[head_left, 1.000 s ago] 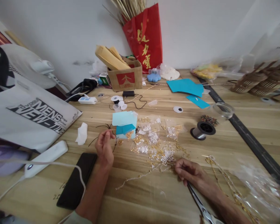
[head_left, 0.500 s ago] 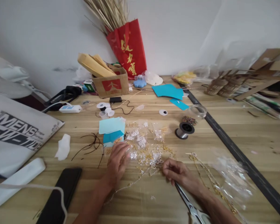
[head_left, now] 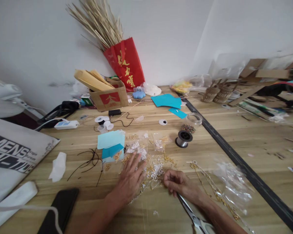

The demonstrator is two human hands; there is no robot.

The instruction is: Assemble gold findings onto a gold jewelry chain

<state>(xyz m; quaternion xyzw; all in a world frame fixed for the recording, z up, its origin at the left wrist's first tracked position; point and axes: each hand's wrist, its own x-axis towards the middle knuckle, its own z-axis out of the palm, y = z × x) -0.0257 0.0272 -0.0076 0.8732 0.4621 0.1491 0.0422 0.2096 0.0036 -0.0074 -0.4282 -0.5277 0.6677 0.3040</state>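
Observation:
My left hand (head_left: 130, 177) lies palm down with its fingers stretched out, over the left side of a heap of small silver and gold beads (head_left: 158, 168). My right hand (head_left: 178, 182) is curled closed at the heap's right side. Whatever its fingertips hold is too small to make out. A thin beaded chain (head_left: 136, 197) runs from under my left hand toward the heap. Just below my right hand lies a pair of scissors (head_left: 194, 217), its blades pointing up to the hand. Small plastic bags of beads (head_left: 158, 145) lie behind the heap.
Farther right are finished-looking gold and silver chains (head_left: 216, 191) and clear plastic bags (head_left: 234, 185). A wire spool (head_left: 184, 139) and a glass jar (head_left: 194, 119) stand behind. Blue cards (head_left: 111, 139) and black cords (head_left: 91, 164) lie left, with a black phone (head_left: 60, 211) nearer.
My left hand has moved right and its fingers have straightened over the beads, covering part of the chain. My right hand stays closed by the heap. The camera view has shifted.

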